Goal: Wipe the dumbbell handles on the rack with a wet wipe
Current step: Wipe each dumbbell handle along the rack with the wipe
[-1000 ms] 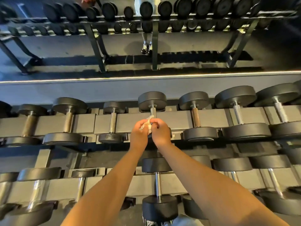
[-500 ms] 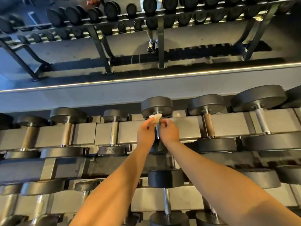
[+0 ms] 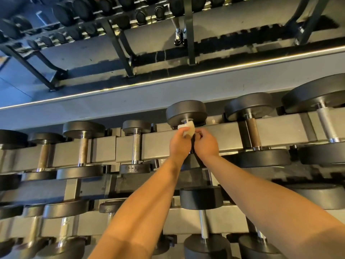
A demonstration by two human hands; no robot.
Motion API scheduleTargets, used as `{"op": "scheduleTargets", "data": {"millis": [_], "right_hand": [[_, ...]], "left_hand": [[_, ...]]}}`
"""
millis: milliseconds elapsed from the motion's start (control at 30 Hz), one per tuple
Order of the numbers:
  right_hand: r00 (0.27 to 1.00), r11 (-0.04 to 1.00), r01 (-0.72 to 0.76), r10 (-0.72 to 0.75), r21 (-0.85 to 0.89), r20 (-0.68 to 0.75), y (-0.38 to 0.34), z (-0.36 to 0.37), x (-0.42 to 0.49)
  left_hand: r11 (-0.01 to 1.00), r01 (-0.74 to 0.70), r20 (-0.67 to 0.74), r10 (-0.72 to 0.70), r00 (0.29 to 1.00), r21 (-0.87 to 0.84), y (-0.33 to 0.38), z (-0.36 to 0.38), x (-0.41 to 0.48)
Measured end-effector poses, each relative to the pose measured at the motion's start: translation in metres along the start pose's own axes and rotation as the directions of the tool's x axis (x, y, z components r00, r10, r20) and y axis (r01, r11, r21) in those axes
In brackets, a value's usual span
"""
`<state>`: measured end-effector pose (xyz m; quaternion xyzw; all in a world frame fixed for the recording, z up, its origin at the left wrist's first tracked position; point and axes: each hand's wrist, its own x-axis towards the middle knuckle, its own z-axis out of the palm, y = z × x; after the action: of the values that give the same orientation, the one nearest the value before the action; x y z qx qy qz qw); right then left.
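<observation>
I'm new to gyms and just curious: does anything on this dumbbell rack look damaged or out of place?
Nothing is askew, but some upper-row handles look brown and dull, perhaps rusty: the left handle, its neighbour and the dark handle right of centre, unlike the chrome handle between them.

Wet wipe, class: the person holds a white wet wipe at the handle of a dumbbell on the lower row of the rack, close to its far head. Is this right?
Not quite. The head view shows the left hand holding the wet wipe at a dumbbell on the upper row, not the lower; the rest stands.
</observation>
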<state>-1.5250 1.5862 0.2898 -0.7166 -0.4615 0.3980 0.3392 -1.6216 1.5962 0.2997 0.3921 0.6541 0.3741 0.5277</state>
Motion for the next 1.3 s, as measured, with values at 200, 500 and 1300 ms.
{"op": "scheduleTargets", "data": {"millis": [200,500,1300], "right_hand": [[0.999,0.999,0.009,-0.008,0.05,-0.033,0.0,0.002,-0.003],[0.999,0.973,0.014,-0.005,0.23,-0.038,0.003,-0.006,-0.01],[0.994,0.998,0.019,-0.012,0.06,-0.111,0.001,0.001,-0.008]], "left_hand": [[0.981,-0.037,-0.014,0.04,0.999,0.188,0.002,-0.003,-0.004],[0.774,-0.175,0.04,0.191,0.981,0.608,0.001,0.002,-0.003],[0.894,-0.153,-0.018,0.177,0.984,0.422,0.016,-0.004,0.028]]}}
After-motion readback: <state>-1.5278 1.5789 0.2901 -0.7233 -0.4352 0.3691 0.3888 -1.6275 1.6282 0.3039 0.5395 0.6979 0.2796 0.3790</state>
